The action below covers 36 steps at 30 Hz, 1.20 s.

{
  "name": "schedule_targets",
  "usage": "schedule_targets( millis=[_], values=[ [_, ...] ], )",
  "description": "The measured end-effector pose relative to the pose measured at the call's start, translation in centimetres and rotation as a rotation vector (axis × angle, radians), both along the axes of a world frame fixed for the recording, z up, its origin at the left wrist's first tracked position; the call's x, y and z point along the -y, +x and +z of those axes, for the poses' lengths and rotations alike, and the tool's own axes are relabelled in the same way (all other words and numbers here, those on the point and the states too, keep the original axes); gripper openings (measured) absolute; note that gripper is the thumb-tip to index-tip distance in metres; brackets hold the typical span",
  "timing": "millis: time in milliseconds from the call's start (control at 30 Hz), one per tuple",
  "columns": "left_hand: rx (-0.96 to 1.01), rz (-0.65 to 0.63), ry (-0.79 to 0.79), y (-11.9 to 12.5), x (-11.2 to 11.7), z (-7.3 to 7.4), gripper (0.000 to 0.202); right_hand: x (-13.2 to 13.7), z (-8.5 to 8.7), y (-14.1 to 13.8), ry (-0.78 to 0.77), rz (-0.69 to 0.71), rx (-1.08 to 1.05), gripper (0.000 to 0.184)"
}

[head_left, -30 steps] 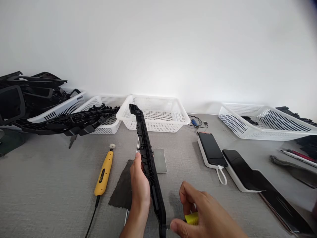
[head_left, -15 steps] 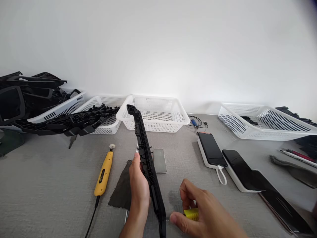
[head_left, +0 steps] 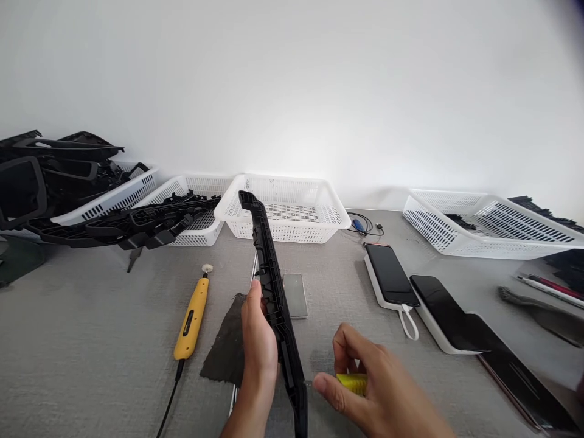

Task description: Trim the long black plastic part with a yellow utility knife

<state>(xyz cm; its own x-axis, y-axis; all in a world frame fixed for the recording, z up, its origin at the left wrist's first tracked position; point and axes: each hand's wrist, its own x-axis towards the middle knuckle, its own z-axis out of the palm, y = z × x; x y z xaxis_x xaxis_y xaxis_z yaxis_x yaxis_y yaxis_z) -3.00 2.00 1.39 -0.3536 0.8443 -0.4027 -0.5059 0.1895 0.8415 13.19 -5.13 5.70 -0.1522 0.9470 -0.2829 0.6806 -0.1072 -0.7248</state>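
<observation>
My left hand (head_left: pixel 260 334) is wrapped round a long black plastic trim piece (head_left: pixel 274 292), ribbed on the side that shows. The piece slants from over the middle basket down to the lower edge of the view. Close to its lower end, my right hand (head_left: pixel 374 377) is closed on a yellow-handled tool (head_left: pixel 352 383). A thin tip past my thumb reaches the edge of the trim piece; I cannot tell whether it cuts in. Under my left wrist lies a dark cloth-like sheet (head_left: pixel 225 347). Behind the trim piece a flat grey block (head_left: pixel 295 296) rests on the table.
A yellow corded rotary tool (head_left: pixel 191 319) lies at left. White baskets (head_left: pixel 283 234) line the wall, the left ones heaped with black parts (head_left: pixel 68 176). On the right are phones (head_left: pixel 392 274), another basket (head_left: pixel 447 243), pens (head_left: pixel 550 289) and a dark strip (head_left: pixel 541 310).
The trim piece and my left hand have shifted slightly right. My right hand, with the yellow-handled tool, has moved a little up along the piece's edge.
</observation>
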Motion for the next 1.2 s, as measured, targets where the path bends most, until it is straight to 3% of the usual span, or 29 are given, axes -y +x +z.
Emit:
schedule_targets(
  millis=[233,400,667,767,1000,1067,1200],
  values=[
    [0.001,-0.018,-0.057,0.3,0.2,0.0,0.060,-0.1,-0.4,-0.3,-0.037,0.028,-0.025,0.038],
    [-0.039,-0.067,-0.021,0.3,0.5,-0.1,0.063,-0.3,-0.7,0.0,0.196,-0.074,-0.046,0.040],
    [-0.148,-0.340,0.120,1.3,1.3,0.9,0.043,-0.7,-1.4,0.6,0.361,-0.191,-0.015,0.045],
    [-0.108,-0.417,0.167,1.4,1.1,1.0,0.042,-0.6,-1.4,0.7,0.346,-0.207,0.001,0.044],
    [-0.103,-0.338,0.208,1.2,0.0,0.8,0.037,-0.5,-1.2,0.7,-0.013,0.009,0.012,0.042],
    [-0.097,-0.305,0.203,1.0,-0.2,0.7,0.036,-0.5,-1.4,0.9,-0.011,0.014,-0.028,0.040],
    [-0.089,-0.244,0.130,0.7,-0.1,0.4,0.036,-0.8,-1.4,1.2,0.149,-0.072,-0.047,0.040]
  ],
)
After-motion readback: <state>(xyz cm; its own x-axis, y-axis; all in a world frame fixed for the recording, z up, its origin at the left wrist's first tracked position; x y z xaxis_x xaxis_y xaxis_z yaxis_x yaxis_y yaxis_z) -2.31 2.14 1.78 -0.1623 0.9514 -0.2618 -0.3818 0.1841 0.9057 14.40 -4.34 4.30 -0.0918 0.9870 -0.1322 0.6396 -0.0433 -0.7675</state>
